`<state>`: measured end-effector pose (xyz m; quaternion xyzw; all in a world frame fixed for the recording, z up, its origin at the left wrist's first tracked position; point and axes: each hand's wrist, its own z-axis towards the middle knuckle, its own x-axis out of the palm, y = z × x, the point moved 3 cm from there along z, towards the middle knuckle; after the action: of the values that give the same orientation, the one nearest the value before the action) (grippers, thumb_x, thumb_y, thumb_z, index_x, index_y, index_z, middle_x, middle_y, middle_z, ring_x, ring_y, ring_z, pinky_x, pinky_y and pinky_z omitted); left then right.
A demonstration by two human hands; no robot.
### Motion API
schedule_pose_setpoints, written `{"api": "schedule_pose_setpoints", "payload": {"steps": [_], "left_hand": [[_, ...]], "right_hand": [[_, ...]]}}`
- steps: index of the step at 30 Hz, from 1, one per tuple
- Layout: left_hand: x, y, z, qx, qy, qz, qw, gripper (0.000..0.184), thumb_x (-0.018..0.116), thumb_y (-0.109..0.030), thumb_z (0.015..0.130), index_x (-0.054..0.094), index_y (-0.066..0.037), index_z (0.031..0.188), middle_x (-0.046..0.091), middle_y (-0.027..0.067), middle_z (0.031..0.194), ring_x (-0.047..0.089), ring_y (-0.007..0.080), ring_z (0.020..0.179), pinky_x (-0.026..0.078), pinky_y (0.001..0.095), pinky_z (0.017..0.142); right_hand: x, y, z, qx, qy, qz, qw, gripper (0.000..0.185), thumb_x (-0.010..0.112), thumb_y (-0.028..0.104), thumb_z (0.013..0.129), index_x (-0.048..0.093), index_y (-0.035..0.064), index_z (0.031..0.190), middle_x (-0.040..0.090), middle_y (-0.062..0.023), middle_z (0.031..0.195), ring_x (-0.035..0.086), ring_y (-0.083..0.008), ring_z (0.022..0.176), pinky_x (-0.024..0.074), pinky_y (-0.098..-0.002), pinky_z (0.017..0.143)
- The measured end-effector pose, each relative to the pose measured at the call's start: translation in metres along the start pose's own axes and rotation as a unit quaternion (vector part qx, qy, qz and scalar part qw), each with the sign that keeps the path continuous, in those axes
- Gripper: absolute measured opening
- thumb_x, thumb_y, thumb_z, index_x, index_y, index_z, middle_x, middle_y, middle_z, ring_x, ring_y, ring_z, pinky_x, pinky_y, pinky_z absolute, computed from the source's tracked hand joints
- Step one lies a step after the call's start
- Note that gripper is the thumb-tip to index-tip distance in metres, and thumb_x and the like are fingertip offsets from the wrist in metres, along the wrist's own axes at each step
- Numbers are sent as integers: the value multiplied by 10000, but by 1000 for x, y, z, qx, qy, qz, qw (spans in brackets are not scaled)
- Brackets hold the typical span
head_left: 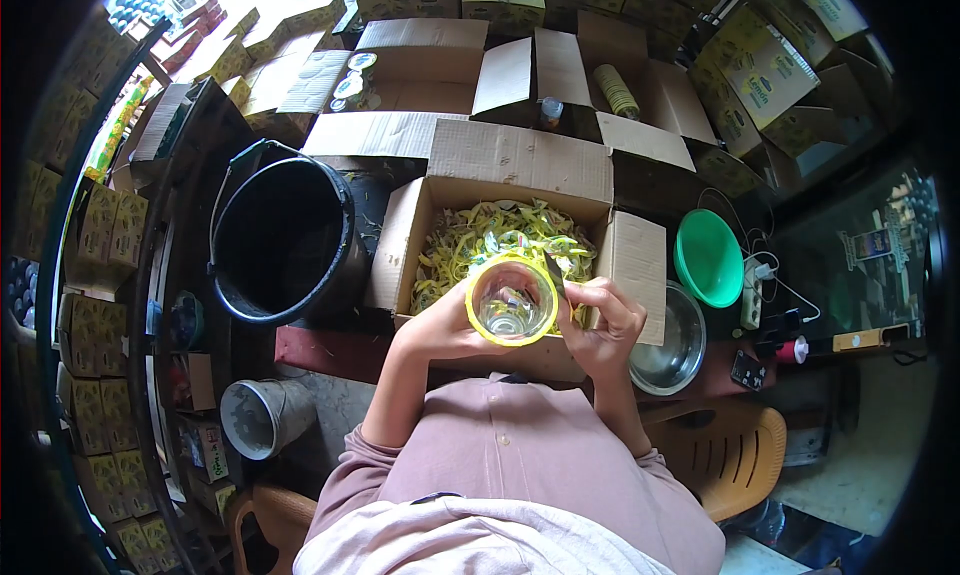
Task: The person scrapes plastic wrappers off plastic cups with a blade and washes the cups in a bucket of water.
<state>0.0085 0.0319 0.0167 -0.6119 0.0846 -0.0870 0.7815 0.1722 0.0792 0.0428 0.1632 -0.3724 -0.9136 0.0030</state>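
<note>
My left hand [440,323] is wrapped round the side of a clear cup [508,303] with a yellow rim, whose open mouth faces me. In my right hand [605,325], closed at the cup's right side, is what looks like a small knife [553,269]; its dark blade points up beside the rim. Just beyond both hands stands an open cardboard box [520,160]. Yellow-green strips and scraps [500,230] fill it. The knife's handle is hidden by my fingers.
A large black bucket [340,225] stands left of the box. To the right are a green bowl [710,258], a clear basin [685,345] and a power strip [752,300]. Farther back, an open box [425,80] holds lids and another [660,100] holds stacked cups.
</note>
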Motion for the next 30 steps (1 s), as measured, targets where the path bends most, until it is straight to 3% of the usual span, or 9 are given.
{"api": "schedule_pose_setpoints", "payload": {"steps": [6, 9, 12, 13, 16, 17, 21, 30], "left_hand": [[3, -2, 2, 14, 29, -21, 999, 645, 737, -89, 612, 420, -19, 1169, 509, 95, 1085, 495, 182, 999, 375, 305, 913], [0, -3, 6, 85, 18, 104, 991, 679, 756, -89, 599, 403, -23, 1176, 461, 89, 1089, 503, 188, 981, 407, 300, 880], [3, 16, 5, 21, -74, -48, 996, 714, 779, -92, 586, 385, -27, 1177, 387, 78, 1079, 497, 185, 997, 442, 300, 836], [4, 17, 7, 40, -77, -55, 995, 712, 788, -91, 587, 381, -28, 1167, 326, 68, 1058, 484, 173, 1029, 467, 303, 811], [6, 19, 8, 65, -104, -113, 986, 703, 775, -73, 602, 370, -37, 1175, 369, 75, 1069, 471, 175, 1056, 458, 318, 843], [6, 19, 10, 79, -104, -135, 982, 676, 728, -47, 653, 336, -37, 1203, 411, 83, 1091, 457, 178, 1076, 426, 337, 897], [9, 18, 8, 82, -126, -124, 981, 629, 634, -47, 751, 271, -18, 1263, 417, 106, 1180, 424, 192, 1131, 351, 351, 967], [11, 12, 9, 56, -115, -171, 977, 632, 582, -30, 786, 217, -16, 1302, 387, 124, 1217, 401, 220, 1154, 353, 346, 957]], "right_hand": [[0, -2, 1, 10, 9, 15, 1000, 196, 672, -71, 632, 637, 21, 801, 607, -78, 666, 601, -139, 579, 467, -226, 510], [2, 2, 4, 3, -2, -8, 1000, 195, 671, -65, 635, 636, 24, 805, 609, -80, 675, 605, -141, 586, 473, -230, 519], [5, 2, 4, 6, -22, -28, 999, 192, 670, -54, 641, 634, 27, 811, 610, -81, 684, 605, -136, 590, 476, -236, 525], [7, 3, 4, 18, -29, -22, 999, 190, 669, -51, 643, 632, 27, 812, 610, -80, 687, 604, -134, 588, 476, -239, 525], [7, 1, 2, 22, -55, -27, 998, 182, 671, -42, 649, 625, 26, 811, 610, -80, 692, 600, -128, 579, 475, -243, 524], [7, 1, 2, 17, -65, -33, 997, 179, 672, -39, 650, 622, 25, 810, 610, -80, 694, 599, -126, 576, 474, -244, 524], [8, 4, 2, 16, -78, -45, 996, 176, 677, -28, 656, 617, 28, 812, 608, -79, 691, 596, -129, 565, 471, -244, 521], [8, 7, -3, 8, -88, -102, 991, 181, 685, -16, 661, 608, 33, 817, 614, -87, 705, 598, -139, 567, 485, -248, 528]]}}
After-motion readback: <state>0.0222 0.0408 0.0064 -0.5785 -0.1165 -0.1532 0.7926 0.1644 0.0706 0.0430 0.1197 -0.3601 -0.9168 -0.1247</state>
